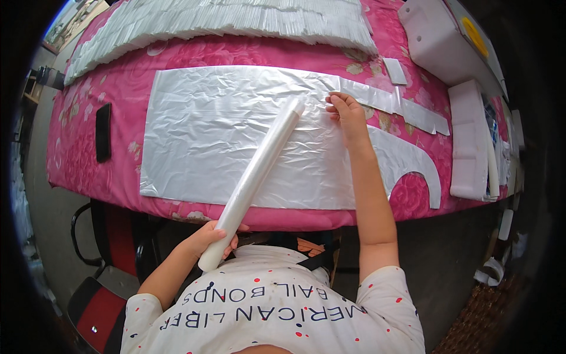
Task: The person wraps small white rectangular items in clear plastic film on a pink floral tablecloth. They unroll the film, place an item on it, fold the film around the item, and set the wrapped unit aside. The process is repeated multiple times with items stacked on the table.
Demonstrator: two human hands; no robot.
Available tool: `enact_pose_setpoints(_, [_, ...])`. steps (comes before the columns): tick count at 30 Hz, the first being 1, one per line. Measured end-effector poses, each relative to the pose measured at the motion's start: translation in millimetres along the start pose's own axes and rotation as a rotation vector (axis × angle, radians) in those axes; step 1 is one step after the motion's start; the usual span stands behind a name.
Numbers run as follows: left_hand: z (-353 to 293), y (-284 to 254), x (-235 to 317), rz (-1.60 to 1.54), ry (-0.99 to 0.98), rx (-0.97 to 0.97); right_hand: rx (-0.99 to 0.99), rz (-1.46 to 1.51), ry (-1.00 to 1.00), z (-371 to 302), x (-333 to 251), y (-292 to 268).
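Observation:
My left hand point(218, 239), at the table's near edge, is wrapped round the lower end of a long, whitish roll of plastic film point(256, 168). The roll slants up and away to the right, its far end over a flat plastic bag point(194, 135). This silvery-white, wrinkled bag lies spread out with its two handle strips pointing right. Over the bag's right part, near the base of the far handle, is my right hand point(348, 112). Its fingers are curled with the tips close together; what they pinch, if anything, I cannot make out.
Layered stacks of white plastic bags point(236, 20) run along the far side of the pink flowered tablecloth point(71, 141). A black oblong object point(103, 133) lies at left, a small white piece point(395, 71) at right. White foam boxes point(469, 138) line the right end. Red-and-black chairs point(97, 312) stand lower left.

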State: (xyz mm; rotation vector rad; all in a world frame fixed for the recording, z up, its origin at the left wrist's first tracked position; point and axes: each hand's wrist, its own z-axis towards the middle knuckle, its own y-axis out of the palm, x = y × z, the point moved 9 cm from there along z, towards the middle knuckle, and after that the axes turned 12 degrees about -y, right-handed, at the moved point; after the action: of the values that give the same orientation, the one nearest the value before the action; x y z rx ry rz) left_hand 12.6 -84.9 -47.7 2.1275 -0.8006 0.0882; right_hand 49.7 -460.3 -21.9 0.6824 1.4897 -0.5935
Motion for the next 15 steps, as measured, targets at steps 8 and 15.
enact_pose_setpoints(8, [-4.3,-4.7,-12.7,-0.227,-0.051,-0.094,-0.425,-0.078,0.217,-5.2,8.7,55.3])
enact_pose_setpoints(15, [-3.8,-7.4,-12.3,-0.229,-0.061,-0.086,-0.569,-0.198,0.32,-7.8,8.2,75.4])
